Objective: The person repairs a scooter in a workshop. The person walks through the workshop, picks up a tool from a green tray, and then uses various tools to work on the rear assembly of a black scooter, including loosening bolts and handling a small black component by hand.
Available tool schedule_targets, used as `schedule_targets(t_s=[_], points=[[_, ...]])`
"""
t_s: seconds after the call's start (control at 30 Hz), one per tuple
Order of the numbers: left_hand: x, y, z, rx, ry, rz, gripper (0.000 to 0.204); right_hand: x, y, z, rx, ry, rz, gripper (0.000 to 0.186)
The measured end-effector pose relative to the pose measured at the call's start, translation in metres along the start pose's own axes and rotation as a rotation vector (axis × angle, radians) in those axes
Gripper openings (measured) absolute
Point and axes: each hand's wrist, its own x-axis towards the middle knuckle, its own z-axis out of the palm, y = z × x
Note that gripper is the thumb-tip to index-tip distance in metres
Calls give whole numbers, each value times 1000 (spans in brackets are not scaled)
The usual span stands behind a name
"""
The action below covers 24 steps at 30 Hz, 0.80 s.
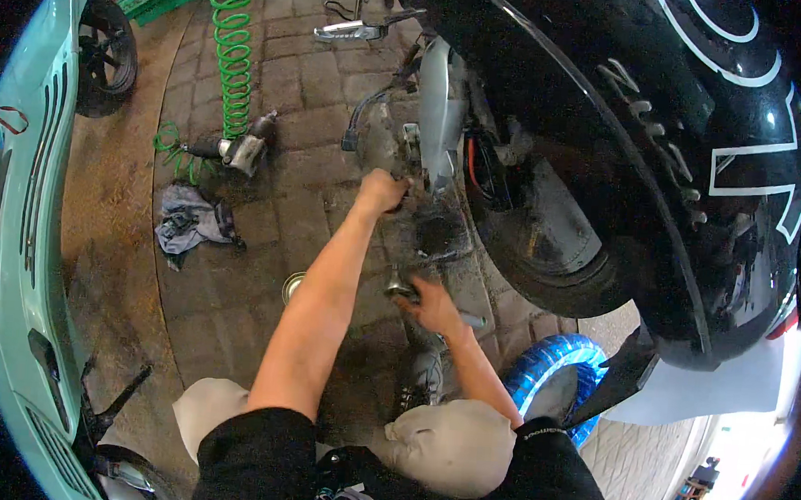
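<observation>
My left hand [384, 192] is closed low beside the scooter's underside, just left of a grey metal arm [435, 111]. Its fingertips are partly hidden, and whatever they grip is too dark to make out. Nearer to me, my right hand [432, 306] is wrapped round a hammer-like tool [399, 286]. The tool's shiny metal head points left, and its handle end shows past the wrist side of the hand. A black scooter [596, 152] with light lettering fills the upper right. Its wheel [553, 276] is to the right of my hands.
An impact wrench [244, 155] on a coiled green air hose [233, 60] lies at the left, above a crumpled grey rag [194, 223]. A round tin [293, 287] is beside my left forearm. A blue-wrapped tyre [540, 361] lies at right; a mint-green scooter [21, 230] stands far left.
</observation>
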Motion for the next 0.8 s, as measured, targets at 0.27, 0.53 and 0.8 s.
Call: schedule_targets(t_s=[0.27,0.53,0.8], points=[[124,3,19,243,95,117,32,-37,22,12,-344,-191,61,43],[162,33,38,-122,156,256,32,-79,37,7,-323,-44,167,49],[72,24,-120,590,79,480,29,-22,-20,-9,-466,-72,26,40]])
